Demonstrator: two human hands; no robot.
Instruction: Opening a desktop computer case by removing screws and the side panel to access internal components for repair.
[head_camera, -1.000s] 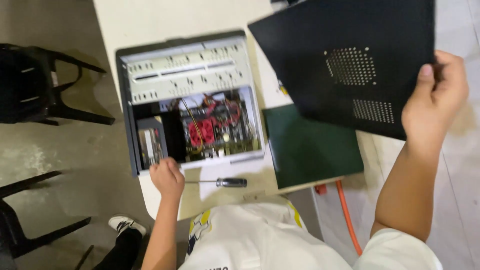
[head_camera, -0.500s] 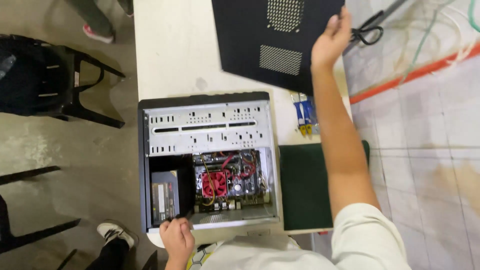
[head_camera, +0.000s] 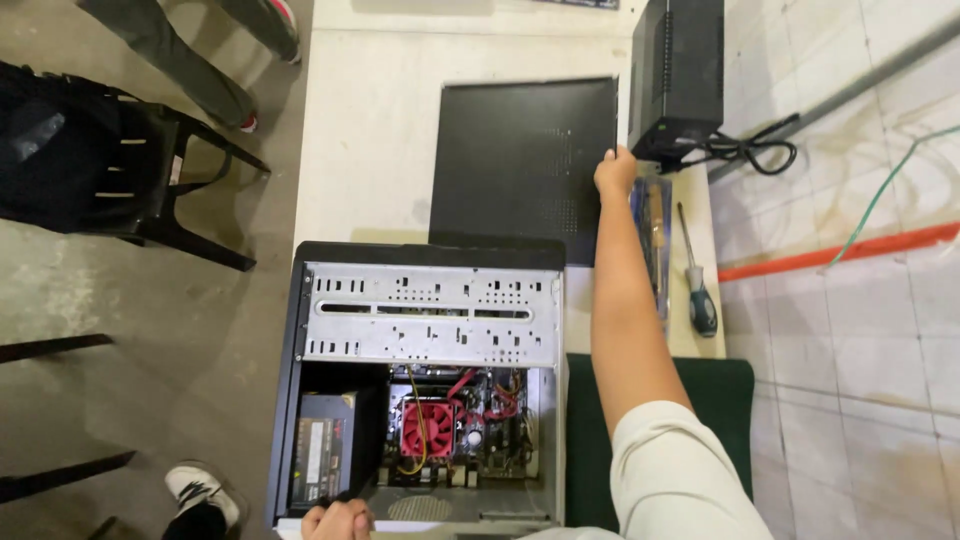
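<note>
An open computer case (head_camera: 430, 315) lies on its side on the white table (head_camera: 370, 130), showing a red fan (head_camera: 430, 430) and wiring. Beyond it a black side panel (head_camera: 520, 160) lies flat on the table. My right hand (head_camera: 614, 170) reaches out and grips the panel's right edge. My left hand (head_camera: 338, 520) rests on the case's near edge at the bottom of the view, fingers curled over it.
A black box unit (head_camera: 678, 70) with a coiled cable (head_camera: 745, 150) stands at the table's far right. A screwdriver (head_camera: 696, 280) and a clear packet lie beside my right arm. A green pad (head_camera: 720, 400) sits nearer. A black chair (head_camera: 100, 160) and another person's legs (head_camera: 190, 50) are at left.
My right hand carried the black side panel from the air down onto the table beyond the case. My left hand stayed at the case's near edge. The camera view shifted forward.
</note>
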